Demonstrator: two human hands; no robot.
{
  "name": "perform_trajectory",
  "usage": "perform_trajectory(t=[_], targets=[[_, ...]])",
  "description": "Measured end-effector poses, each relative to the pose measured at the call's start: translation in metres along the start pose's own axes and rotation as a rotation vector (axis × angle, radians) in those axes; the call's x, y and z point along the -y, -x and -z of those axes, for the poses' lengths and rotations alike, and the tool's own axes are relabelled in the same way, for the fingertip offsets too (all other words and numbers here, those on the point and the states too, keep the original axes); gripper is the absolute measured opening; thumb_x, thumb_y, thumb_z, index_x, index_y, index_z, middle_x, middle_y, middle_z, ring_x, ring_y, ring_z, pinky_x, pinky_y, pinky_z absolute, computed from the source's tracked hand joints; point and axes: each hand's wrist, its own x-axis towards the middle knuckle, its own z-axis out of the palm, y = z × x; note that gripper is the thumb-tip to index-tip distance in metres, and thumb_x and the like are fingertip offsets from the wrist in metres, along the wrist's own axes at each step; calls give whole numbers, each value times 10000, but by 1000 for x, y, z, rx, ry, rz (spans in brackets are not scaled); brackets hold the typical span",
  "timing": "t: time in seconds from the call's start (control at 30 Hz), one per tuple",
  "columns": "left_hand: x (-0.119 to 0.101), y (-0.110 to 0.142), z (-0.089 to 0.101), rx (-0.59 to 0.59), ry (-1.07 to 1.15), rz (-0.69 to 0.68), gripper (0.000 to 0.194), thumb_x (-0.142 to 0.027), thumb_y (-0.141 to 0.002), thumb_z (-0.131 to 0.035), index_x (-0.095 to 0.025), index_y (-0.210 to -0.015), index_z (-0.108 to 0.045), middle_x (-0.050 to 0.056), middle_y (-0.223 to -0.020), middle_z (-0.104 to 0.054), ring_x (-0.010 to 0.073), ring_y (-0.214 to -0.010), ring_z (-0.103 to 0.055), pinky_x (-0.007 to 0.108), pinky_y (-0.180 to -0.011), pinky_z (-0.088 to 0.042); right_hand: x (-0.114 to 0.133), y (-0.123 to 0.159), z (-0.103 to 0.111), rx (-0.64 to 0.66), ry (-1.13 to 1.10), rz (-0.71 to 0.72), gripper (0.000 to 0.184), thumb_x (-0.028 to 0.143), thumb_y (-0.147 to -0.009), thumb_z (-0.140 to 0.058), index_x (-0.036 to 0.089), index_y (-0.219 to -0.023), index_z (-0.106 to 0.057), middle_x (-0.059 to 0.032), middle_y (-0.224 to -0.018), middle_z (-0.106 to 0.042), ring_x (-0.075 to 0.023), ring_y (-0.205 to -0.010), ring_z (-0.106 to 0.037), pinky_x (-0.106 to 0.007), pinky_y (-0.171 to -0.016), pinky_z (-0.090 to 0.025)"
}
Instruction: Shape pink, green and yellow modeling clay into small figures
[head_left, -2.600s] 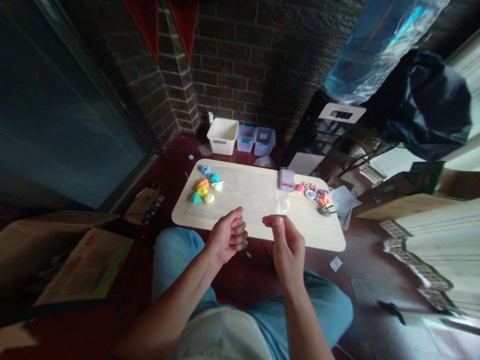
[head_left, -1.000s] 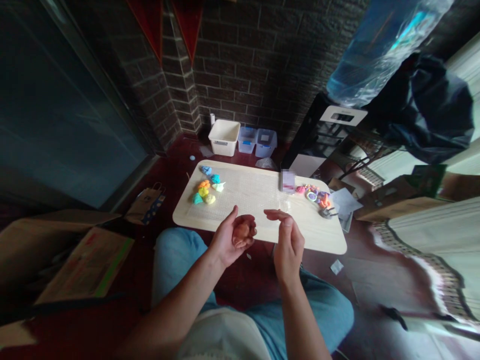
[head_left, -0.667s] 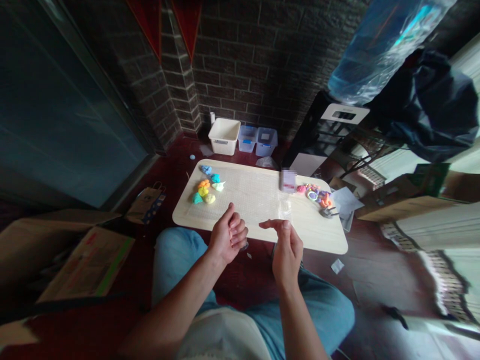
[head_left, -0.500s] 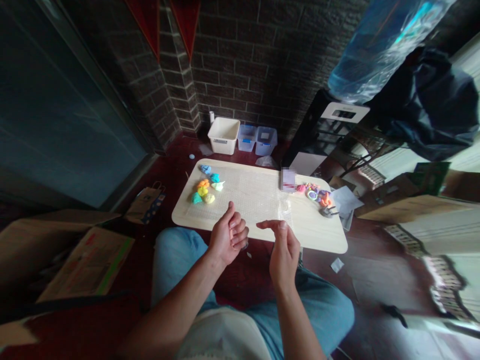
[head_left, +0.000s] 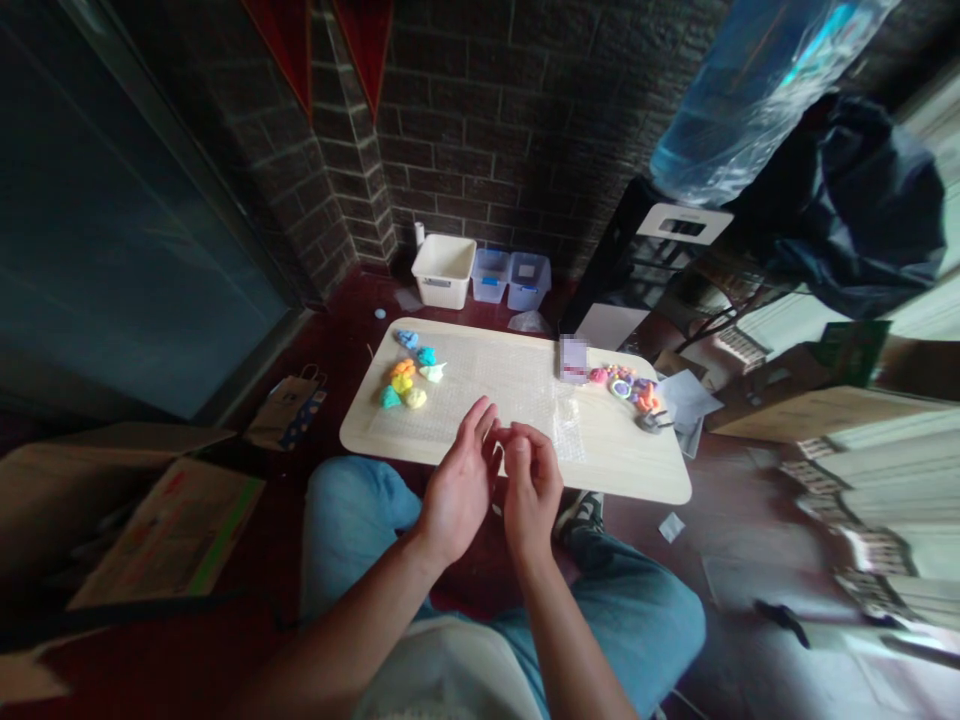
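My left hand point(head_left: 459, 492) is raised over my lap at the table's near edge, palm turned inward and fingers stretched out. Close against its fingertips is my right hand point(head_left: 531, 492), its fingers curled toward the thumb. Whatever may be between the right fingers is hidden or too small to make out. Beyond both hands is the pale low table point(head_left: 637, 470), partly covered by a clear bubble-wrap sheet point(head_left: 495, 370). Soft clay lumps lie at its left: blue point(head_left: 406, 338), teal point(head_left: 426, 356), orange point(head_left: 403, 368), yellow point(head_left: 402, 383), green point(head_left: 389, 397), pale yellow point(head_left: 415, 398) and whitish point(head_left: 433, 373).
At the table's right are a small pale card or box point(head_left: 574, 360), coloured clay pieces point(head_left: 621, 388) and a grey item point(head_left: 654, 421). Behind stand a white basket point(head_left: 444, 285), blue clear bins point(head_left: 529, 290) and a water dispenser point(head_left: 611, 325). Cardboard boxes point(head_left: 165, 530) sit at left.
My hands have come together, the right moving left to the left hand's fingertips. My left fingers, curled before, are now straightened. The view has shifted slightly.
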Motion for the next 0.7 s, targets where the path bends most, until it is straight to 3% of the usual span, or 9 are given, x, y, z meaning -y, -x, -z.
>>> perform_trajectory(t=[0.07,0.13,0.2,0.27,0.4,0.53,0.63,0.7], targets=[[-2,0,4,4,-99,-15,350,-420,-905,-559,-279,-1221,-613,36,-1440,-499,219,-1352,-415,360,-1130,-284,6,-9,5,-87,-245,-187,211,440,-895,-593,239,-953,-625,21,-817,-659,-98,-669,-624,-207,-571,-506],[-2,1,8,20,-200,21,317,-379,-888,-590,-242,-1172,-624,80,-1355,-566,243,-1255,-509,398,-1081,-335,13,-18,12,-100,-433,-353,326,541,-859,-593,215,-871,-613,36,-724,-622,-64,-520,-552,-129,-384,-370],[0,2,11,21,-282,55,280,-352,-872,-606,-204,-1109,-629,105,-1215,-640,246,-1109,-597,411,-1009,-391,20,-24,19,-98,-511,-455,431,613,-821,-591,189,-744,-595,48,-608,-573,-44,-402,-463,-110,-293,-234],[2,3,13,6,-336,68,232,-314,-851,-622,-184,-1043,-626,99,-1086,-680,228,-977,-638,397,-938,-428,24,-28,25,-111,-545,-497,476,621,-802,-604,180,-630,-557,69,-496,-503,-33,-315,-377,-122,-258,-181],[5,3,17,-25,-360,66,180,-280,-823,-644,-165,-960,-625,78,-948,-700,194,-854,-648,354,-856,-454,30,-26,30,-89,-571,-480,519,527,-815,-625,182,-471,-448,99,-387,-368,-23,-231,-235,-154,-226,-134],[7,5,17,-36,-347,64,174,-278,-811,-672,-151,-927,-646,72,-897,-701,181,-832,-645,311,-815,-463,33,-20,27,-5,-506,-483,513,432,-841,-586,204,-435,-371,101,-357,-306,-41,-221,-198,-180,-225,-102],[7,7,12,32,-221,136,196,-335,-846,-648,-157,-927,-663,68,-929,-698,166,-818,-646,272,-750,-477,32,-10,21,22,-257,-371,540,463,-888,-514,220,-432,-355,90,-347,-291,-57,-250,-216,-198,-258,-146],[6,7,7,106,-62,284,277,-417,-869,-609,-159,-946,-673,61,-879,-697,156,-730,-644,262,-674,-483,32,-1,16,71,41,-179,517,461,-915,-490,214,-464,-435,53,-386,-396,-89,-328,-356,-220,-336,-295]])
